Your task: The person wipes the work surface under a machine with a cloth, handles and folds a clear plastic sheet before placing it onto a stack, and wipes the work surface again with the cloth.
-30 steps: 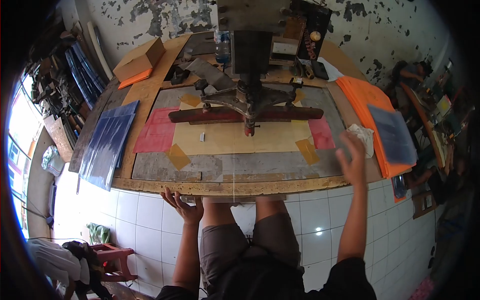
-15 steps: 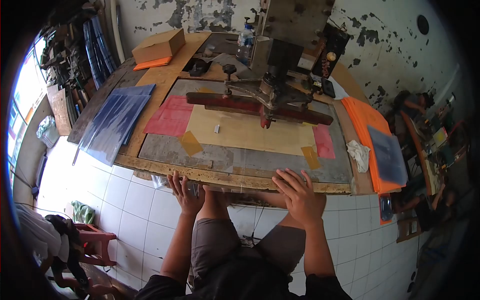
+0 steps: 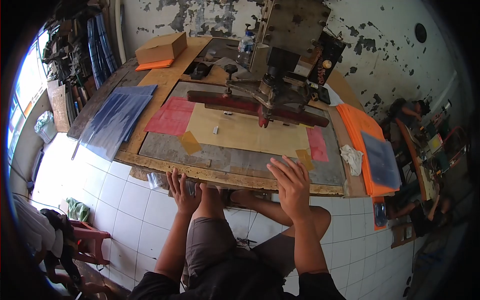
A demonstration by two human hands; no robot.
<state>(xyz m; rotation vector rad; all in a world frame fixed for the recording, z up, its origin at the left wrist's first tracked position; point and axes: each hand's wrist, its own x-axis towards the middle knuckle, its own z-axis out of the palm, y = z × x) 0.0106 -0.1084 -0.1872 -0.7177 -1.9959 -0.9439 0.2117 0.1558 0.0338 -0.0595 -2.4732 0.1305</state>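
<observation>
My left hand [image 3: 184, 192] rests at the front wooden edge of the worktable [image 3: 225, 176], fingers apart and nothing held. Fingers spread and empty, my right hand [image 3: 292, 187] is at the same edge farther right, near a strip of brown tape [image 3: 304, 159]. Beyond both hands lies a cream sheet [image 3: 240, 132] between two pink pieces [image 3: 171, 116], with brown tape [image 3: 190, 143] at its corner and a small pale piece [image 3: 215, 130] on it. Above the sheet hangs the dark red bar [image 3: 227, 106] of a metal press [image 3: 270, 90].
Blue clear sheets [image 3: 117, 117] lie at the left, a cardboard box [image 3: 161, 47] behind. On the right are a white cloth [image 3: 352, 159] and orange sheets [image 3: 357, 132] under a clear blue stack [image 3: 381, 160]. People sit at far right and lower left, beside a red stool [image 3: 90, 242].
My right hand has come from the white cloth to the front edge, fingers now slightly raised. My left hand stays at the edge. The view has shifted, and my right leg has swung outward.
</observation>
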